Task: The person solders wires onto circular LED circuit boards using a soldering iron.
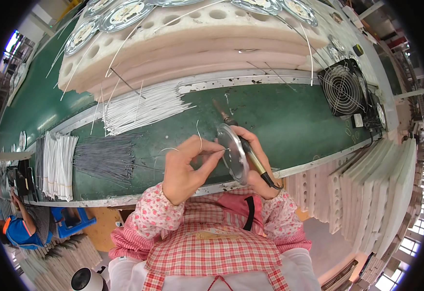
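In front of my chest, my right hand grips a round silver metal disc, tilted nearly on edge. The same hand also holds a soldering iron, whose dark tip points away over the green bench. My left hand is closed, thumb and fingertips pinched together at the disc's left face. A thin white wire curls up from among its fingers, and I take it to be in the pinch. The exact point where wire and disc meet is too small to make out.
On the green bench lie white wires, dark grey wires and a banded white bundle. Thick foam boards carrying similar discs stand behind. A black fan is far right. Another person works at left.
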A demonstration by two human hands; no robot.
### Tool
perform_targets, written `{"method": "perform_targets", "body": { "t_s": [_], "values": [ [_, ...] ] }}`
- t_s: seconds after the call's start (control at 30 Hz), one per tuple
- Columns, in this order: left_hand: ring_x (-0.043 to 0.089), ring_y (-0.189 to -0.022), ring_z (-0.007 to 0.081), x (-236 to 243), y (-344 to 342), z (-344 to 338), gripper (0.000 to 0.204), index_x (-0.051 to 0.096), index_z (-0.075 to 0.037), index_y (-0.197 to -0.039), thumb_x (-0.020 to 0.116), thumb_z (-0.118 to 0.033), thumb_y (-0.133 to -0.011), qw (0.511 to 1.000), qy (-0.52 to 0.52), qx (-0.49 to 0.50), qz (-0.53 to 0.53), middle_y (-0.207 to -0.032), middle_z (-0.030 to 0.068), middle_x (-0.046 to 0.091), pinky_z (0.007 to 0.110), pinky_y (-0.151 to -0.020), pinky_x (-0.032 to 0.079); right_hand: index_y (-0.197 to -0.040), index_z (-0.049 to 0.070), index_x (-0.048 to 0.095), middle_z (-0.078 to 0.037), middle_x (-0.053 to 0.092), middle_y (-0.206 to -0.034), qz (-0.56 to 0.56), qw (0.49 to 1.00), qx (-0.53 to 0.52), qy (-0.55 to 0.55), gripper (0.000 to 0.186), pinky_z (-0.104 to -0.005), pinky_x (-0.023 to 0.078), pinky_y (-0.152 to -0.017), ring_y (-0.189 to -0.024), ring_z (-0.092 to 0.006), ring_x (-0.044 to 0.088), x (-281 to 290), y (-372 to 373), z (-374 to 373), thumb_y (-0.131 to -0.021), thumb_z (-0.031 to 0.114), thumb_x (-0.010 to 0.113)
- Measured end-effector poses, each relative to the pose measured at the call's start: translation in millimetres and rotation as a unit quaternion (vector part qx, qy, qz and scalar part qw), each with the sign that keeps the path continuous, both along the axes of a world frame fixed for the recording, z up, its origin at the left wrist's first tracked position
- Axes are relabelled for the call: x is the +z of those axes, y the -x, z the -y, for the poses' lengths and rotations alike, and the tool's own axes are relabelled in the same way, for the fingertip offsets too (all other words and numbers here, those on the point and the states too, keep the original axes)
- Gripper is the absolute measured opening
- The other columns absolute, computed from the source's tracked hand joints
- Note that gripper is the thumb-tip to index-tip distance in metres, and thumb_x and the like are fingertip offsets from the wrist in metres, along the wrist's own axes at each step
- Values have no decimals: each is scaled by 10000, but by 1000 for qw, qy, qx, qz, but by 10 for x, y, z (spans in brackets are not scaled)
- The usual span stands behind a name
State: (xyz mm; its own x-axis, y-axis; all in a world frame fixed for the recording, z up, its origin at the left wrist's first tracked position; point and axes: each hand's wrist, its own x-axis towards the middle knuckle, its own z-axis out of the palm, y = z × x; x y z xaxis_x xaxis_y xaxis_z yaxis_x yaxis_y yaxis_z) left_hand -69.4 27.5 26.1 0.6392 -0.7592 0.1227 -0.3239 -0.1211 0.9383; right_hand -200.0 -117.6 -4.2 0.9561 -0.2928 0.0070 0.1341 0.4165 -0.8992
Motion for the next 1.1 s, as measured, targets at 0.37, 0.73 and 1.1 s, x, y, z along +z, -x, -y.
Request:
{"method": "perform_targets", "body": {
  "t_s": [0.37, 0.73, 1.1],
  "values": [
    [567, -682, 92, 57, 55, 27, 130, 754, -53, -946, 742, -16, -822, 1000, 3, -6, 20, -840, 32, 696, 242, -607, 406, -1525, 19, 194, -178, 344, -1500, -34, 999, 0, 15, 1096, -399, 286, -1180, -1422, -281, 363, 5, 40, -27, -784, 589, 765],
    [607, -663, 138, 53, 63, -27, 127, 735, -35, -936, 741, -6, -812, 989, -20, -35, 139, -821, 54, 683, 274, -623, 447, -1503, 46, 282, -167, 367, -1524, 11, 987, -48, 151, 1147, -420, 348, -1146, -1428, -281, 356, -104, 85, -118, -625, 361, 950],
    [587, -637, 85, -142, -114, 55, 224, 719, 24, -938, 699, -199, -934, 967, -40, -32, -249, -750, 54, 695, 269, -576, 472, -1433, 58, 412, -193, 489, -1407, -49, 857, -192, 475, 1080, -472, 402, -1017, -1216, -367, 488, -4, -3, -177, -553, 366, 958]
  ]
}}
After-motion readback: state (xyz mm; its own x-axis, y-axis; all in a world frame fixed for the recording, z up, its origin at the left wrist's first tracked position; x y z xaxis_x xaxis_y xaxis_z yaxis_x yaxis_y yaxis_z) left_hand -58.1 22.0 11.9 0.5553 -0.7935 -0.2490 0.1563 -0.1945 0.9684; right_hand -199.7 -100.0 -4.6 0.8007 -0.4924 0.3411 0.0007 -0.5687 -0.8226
